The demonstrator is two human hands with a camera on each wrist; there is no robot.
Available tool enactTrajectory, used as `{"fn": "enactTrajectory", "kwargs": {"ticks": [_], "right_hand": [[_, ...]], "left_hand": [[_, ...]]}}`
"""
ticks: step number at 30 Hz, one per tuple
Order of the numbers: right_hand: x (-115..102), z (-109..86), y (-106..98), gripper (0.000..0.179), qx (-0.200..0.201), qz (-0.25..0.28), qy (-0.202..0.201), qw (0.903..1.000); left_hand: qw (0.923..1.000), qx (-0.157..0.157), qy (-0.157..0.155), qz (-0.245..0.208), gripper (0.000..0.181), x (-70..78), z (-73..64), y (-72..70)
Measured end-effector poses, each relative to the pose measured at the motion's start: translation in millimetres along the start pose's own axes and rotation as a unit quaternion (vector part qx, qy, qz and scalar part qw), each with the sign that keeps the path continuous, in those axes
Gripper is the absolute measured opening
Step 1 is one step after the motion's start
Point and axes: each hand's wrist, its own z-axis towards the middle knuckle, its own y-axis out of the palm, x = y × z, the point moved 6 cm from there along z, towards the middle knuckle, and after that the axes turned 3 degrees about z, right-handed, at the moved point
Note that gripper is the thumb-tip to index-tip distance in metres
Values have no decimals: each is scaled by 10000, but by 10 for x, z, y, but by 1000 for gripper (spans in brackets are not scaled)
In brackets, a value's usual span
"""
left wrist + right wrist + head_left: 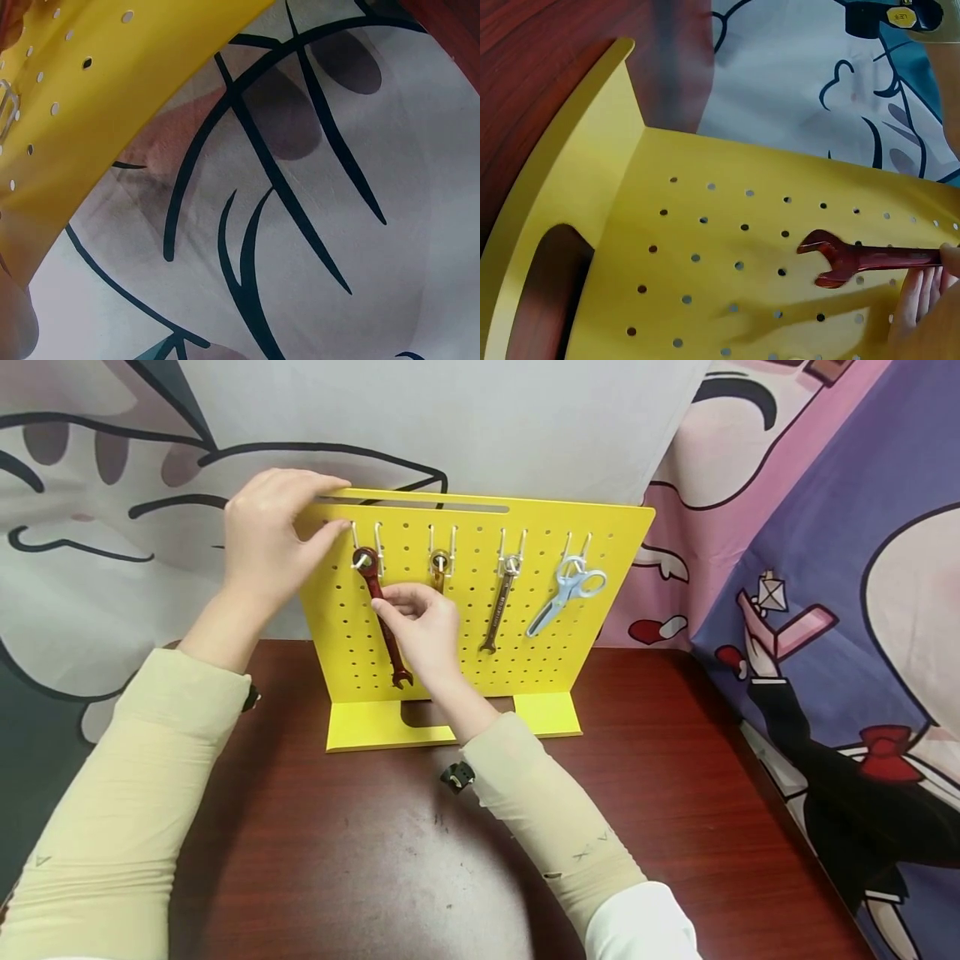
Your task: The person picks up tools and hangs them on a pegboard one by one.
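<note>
A yellow pegboard (468, 618) stands upright on the table. My left hand (266, 531) holds its top left corner, with the thumb in front near the leftmost hook. From that hook hangs a dark red combination wrench (388, 639), ring end at the top and open end down. My right hand (423, 622) pinches the wrench's shaft between thumb and fingers. In the right wrist view, the wrench's open jaw end (840, 259) points away from the fingers, close over the perforated face. The left wrist view catches the board's yellow edge (150, 67) and little of the hand.
Along the same row hang a brass-toned wrench (438, 568), partly behind the right hand, a silver wrench (498, 606) and light blue scissors (566, 589). The board's foot (363, 725) rests on a dark red wooden table (360, 860). Cartoon-printed cloth (825, 610) hangs behind and to the right.
</note>
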Motion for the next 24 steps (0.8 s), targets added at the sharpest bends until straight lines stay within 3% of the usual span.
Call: {"fn": "enactTrajectory", "kwargs": {"ticks": [12, 19, 24], "right_hand": [[59, 39, 37, 15, 344, -113, -23, 9993], [79, -11, 49, 15, 207, -167, 14, 9996], [82, -24, 66, 17, -14, -233, -54, 9997]], "left_hand": [[10000, -19, 41, -6, 32, 21, 33, 39], [10000, -54, 68, 30, 33, 25, 13, 47], [9998, 120, 153, 4, 33, 26, -15, 11]]}}
